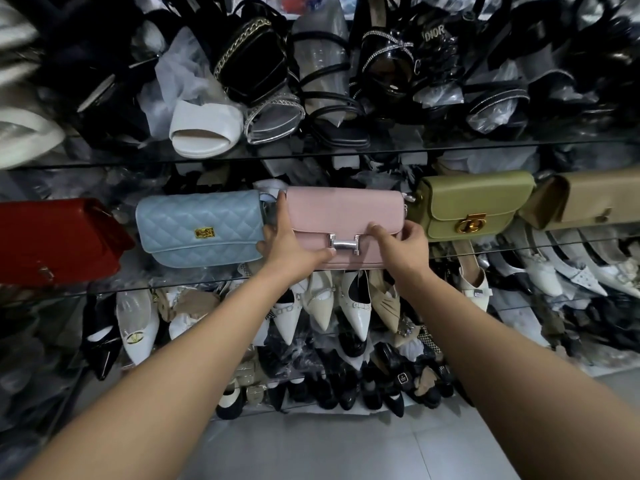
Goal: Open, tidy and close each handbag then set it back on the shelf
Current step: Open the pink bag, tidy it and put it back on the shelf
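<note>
A pink handbag (343, 211) with a silver H-shaped clasp (343, 244) stands on the middle glass shelf (519, 244), flap down. My left hand (287, 237) grips its left end, thumb lying along the flap's lower edge beside the clasp. My right hand (403, 242) holds the flap's right part, fingers curled over its lower edge. In the same row stand a red bag (52, 237), a light blue quilted bag (201, 226), an olive green bag (474, 202) with a gold lock, and a beige bag (595, 199).
The glass shelf above (311, 152) carries black strappy sandals and a white sandal (204, 131) in plastic wrapping. Below the bags, white and cream pointed shoes (356, 313) hang close under the pink bag. Black flats fill the lowest shelf above the grey tiled floor (346, 452).
</note>
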